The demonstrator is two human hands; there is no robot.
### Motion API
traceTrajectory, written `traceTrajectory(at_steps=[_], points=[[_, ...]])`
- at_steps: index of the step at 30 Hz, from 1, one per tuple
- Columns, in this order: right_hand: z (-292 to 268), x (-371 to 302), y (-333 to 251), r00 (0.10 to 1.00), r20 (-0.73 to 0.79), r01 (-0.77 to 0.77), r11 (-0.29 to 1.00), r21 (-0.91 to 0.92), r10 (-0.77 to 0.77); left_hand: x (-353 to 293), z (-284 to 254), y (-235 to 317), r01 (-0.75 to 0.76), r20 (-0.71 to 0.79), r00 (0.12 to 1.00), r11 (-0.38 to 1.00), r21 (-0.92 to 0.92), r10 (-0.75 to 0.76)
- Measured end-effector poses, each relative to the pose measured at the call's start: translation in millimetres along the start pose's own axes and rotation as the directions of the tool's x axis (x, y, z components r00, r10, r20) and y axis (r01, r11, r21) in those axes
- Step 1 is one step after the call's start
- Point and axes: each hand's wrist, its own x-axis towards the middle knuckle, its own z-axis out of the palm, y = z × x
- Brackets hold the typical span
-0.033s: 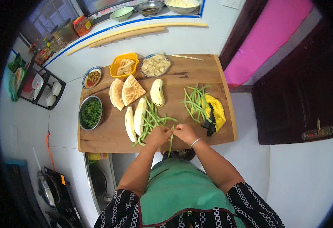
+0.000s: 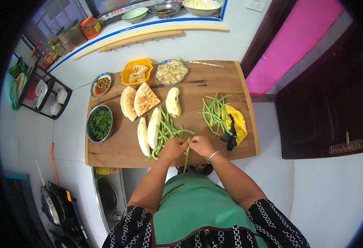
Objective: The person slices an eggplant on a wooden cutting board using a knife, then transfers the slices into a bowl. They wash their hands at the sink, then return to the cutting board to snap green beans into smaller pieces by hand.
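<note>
Both my hands meet over the near edge of the wooden table, fingers pinched on one green bean (image 2: 186,160) that hangs down between them. My left hand (image 2: 174,148) is closed at the bean's upper end, and my right hand (image 2: 202,145) is closed beside it. Just beyond the left hand lies a pile of green beans (image 2: 167,133). Two long, pale peeled vegetables (image 2: 153,128) rest against that pile, while a third (image 2: 173,102) lies farther back. To the right, a second heap of green beans (image 2: 214,113) sits beside a yellow and black bag (image 2: 238,124).
Flatbread wedges (image 2: 146,99), a yellow basket (image 2: 126,78) of bread, a plate of pale pieces (image 2: 171,72) and a small dish (image 2: 102,84) occupy the table's back. A metal bowl of chopped greens (image 2: 100,124) stands at left. Below the front edge shows a dark container (image 2: 206,169).
</note>
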Motion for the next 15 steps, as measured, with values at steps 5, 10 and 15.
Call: traceTrajectory(at_steps=[5,10,15], points=[[18,33,-14,0.999,0.013,-0.050,0.997,-0.060,0.051,24,-24,-19,-0.055,-0.023,0.998,0.993,0.108,0.058],[28,57,-26,0.993,0.034,-0.113,0.993,0.029,0.112,44,-46,-29,-0.075,-0.023,0.997,0.996,0.046,0.076],[36,68,-26,0.981,0.084,-0.183,0.974,0.131,0.172,47,-58,-32,-0.091,-0.066,0.993,0.988,0.126,0.100]])
